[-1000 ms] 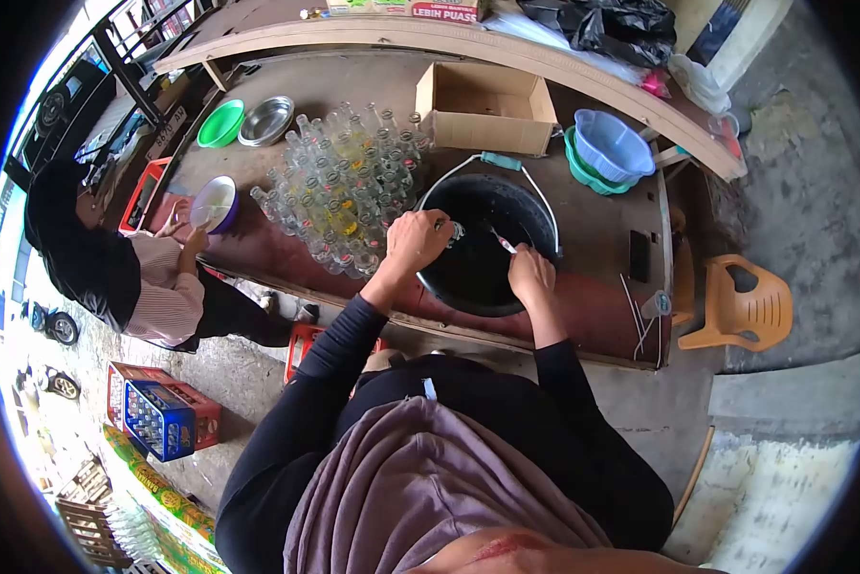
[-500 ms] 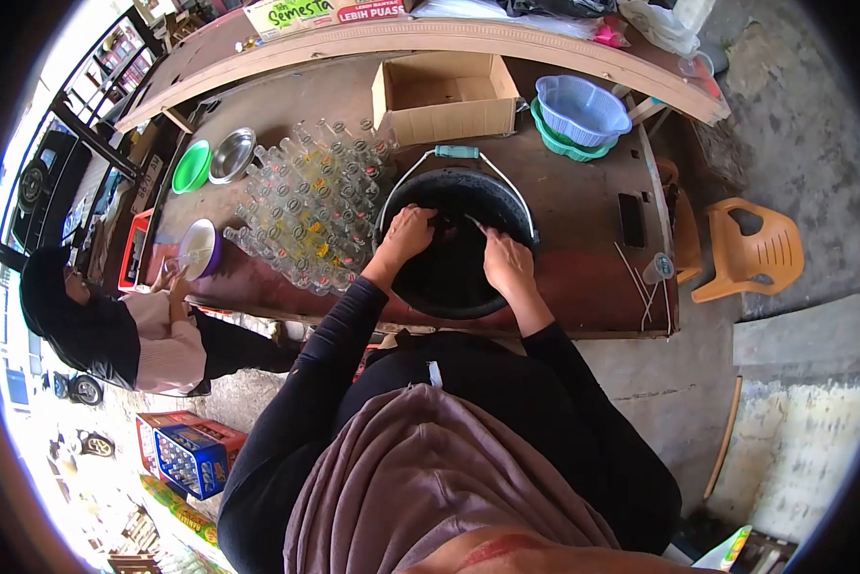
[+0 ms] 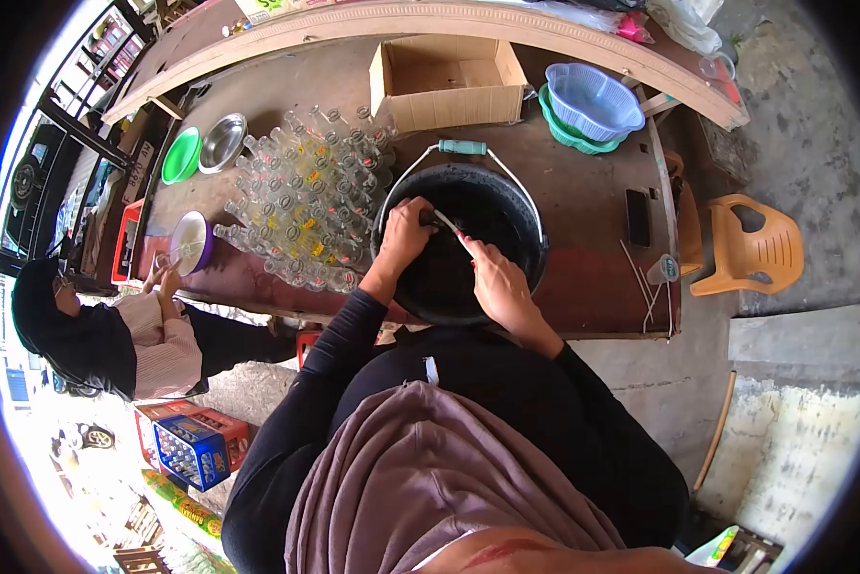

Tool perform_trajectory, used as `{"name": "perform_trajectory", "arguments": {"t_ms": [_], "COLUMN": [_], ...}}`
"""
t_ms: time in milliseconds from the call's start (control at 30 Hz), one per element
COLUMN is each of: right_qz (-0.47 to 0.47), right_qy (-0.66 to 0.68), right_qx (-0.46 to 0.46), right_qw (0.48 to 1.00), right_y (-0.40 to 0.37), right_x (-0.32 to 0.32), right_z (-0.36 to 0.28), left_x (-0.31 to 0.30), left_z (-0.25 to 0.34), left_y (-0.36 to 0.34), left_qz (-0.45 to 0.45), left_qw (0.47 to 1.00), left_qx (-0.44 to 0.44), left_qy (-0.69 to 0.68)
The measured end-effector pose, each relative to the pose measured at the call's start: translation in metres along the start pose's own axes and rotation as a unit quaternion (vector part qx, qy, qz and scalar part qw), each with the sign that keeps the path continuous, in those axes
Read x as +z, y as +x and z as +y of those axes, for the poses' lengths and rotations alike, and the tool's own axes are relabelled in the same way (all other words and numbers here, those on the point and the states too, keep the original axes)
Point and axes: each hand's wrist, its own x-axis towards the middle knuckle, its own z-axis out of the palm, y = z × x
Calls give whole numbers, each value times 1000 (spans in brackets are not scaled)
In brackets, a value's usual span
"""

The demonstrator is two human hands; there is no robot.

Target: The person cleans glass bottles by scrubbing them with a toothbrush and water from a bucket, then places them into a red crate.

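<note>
A black bucket point(image 3: 542, 263) with a wire handle and teal grip point(image 3: 463, 147) stands at the table's front edge in front of me. Its inside is dark, so the contents are hard to make out. Over its left side, my left hand point(image 3: 406, 234) is closed around a small dark piece point(image 3: 430, 219). My right hand point(image 3: 499, 284), closed too, grips a thin knife point(image 3: 446, 222), whose pale blade points up and left and meets the dark piece. Many clear glass bottles point(image 3: 301, 206) stand packed together just left of the bucket.
An open cardboard box point(image 3: 444, 110) and stacked blue and green basins point(image 3: 593, 105) sit behind. A phone point(image 3: 638, 218), straws and a plastic cup point(image 3: 662, 270) lie right. At left, another person point(image 3: 153, 335) works by a purple-rimmed bowl point(image 3: 192, 243). An orange chair point(image 3: 750, 247) stands right.
My right hand has drawn back from inside the bucket toward its front, and the knife now shows against the dark piece. The left hand has turned slightly. The view has shifted a little.
</note>
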Motion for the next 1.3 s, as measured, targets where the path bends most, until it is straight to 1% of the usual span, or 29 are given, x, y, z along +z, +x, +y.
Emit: {"name": "perform_trajectory", "arguments": {"t_ms": [33, 100, 167, 200, 267, 300, 333, 367, 400, 433, 500, 567, 633, 700, 733, 800, 833, 900, 933, 1000, 1033, 1067, 1100, 1133, 1167, 1200, 1233, 1300], "right_qz": [-7, -43, -41, -41, -17, -16, -26, -37, -64, -40, -2, -25, -26, -110, -107, -15, -16, -7, 8, 2, -5, -46, -46, -38, -30, -11, -11, -28], "right_qy": [3, -64, -53, -55, 14, 14, -11, -37, -72, -63, -19, 13, 8, -84, -85, -6, -4, -22, -15, -18, -20, -40, -39, -63, -86, -68, -68, -3], "right_qx": [3, 79, 74, 71, 5, 6, 28, 49, 94, 81, 39, 2, 12, 50, 51, 8, 10, 46, 52, 52, 56, 72, 73, 94, 115, 91, 88, 49], "right_qw": [1000, 994, 995, 995, 1000, 1000, 999, 997, 991, 994, 999, 1000, 1000, 989, 989, 1000, 1000, 999, 999, 998, 998, 996, 996, 993, 989, 994, 994, 998], "right_y": [0, 5, 7, 9, 6, 5, 5, 5, 9, 9, 6, 0, -5, -3, -4, -6, -7, -5, -3, 1, 3, 5, 7, 9, 10, 13, 15, 14], "right_x": [-1, -1, 2, -3, -12, -9, -4, -2, -8, -6, -13, -16, -2, 3, 2, -4, -11, -27, -35, -33, -30, -23, -11, 0, 10, 7, 4, -3], "right_z": [-2, 6, 18, 13, -6, -4, 2, 6, 7, 15, 7, -6, 3, 12, 8, -6, -12, -23, -26, -22, -18, -11, 1, 12, 22, 16, 11, -8], "left_x": [-3, -7, -5, -4, 3, 2, 2, 2, 2, 2, 2, 0, -5, -9, -9, -7, -7, -6, -4, 1, 0, 0, -2, -4, -7, -8, -7, -4], "left_z": [3, 9, 11, 11, 1, 1, 2, 4, 6, 6, 8, 6, 13, 21, 20, 16, 16, 15, 9, 3, 3, 3, 5, 8, 10, 10, 9, 5], "left_y": [-1, -2, -1, 0, 1, 3, 2, 2, 2, 2, 4, 4, 6, 7, 7, 6, 3, 3, 4, 4, 4, 3, 2, 2, 1, 1, 2, -1], "left_qz": [-1, 3, 20, 37, 42, 49, 50, 53, 57, 58, 79, 63, 51, 35, 35, 46, 43, 53, 55, 72, 72, 77, 82, 82, 49, 18, 21, 13], "left_qw": [1000, 999, 999, 998, 997, 996, 996, 994, 992, 992, 993, 994, 995, 990, 990, 988, 988, 993, 993, 996, 996, 997, 996, 996, 998, 999, 999, 998], "left_qx": [-2, -33, -42, -50, -66, -79, -79, -88, -96, -96, -61, -75, -83, -115, -111, -116, -118, -91, -90, -42, -42, -16, 10, 11, 8, 5, 4, 7], "left_qy": [1, 5, 18, 31, 18, 6, 6, -26, -58, -58, -56, -41, -31, -74, -74, -90, -89, -53, -52, -25, -24, -21, -17, -17, -25, -33, -32, -53]}}
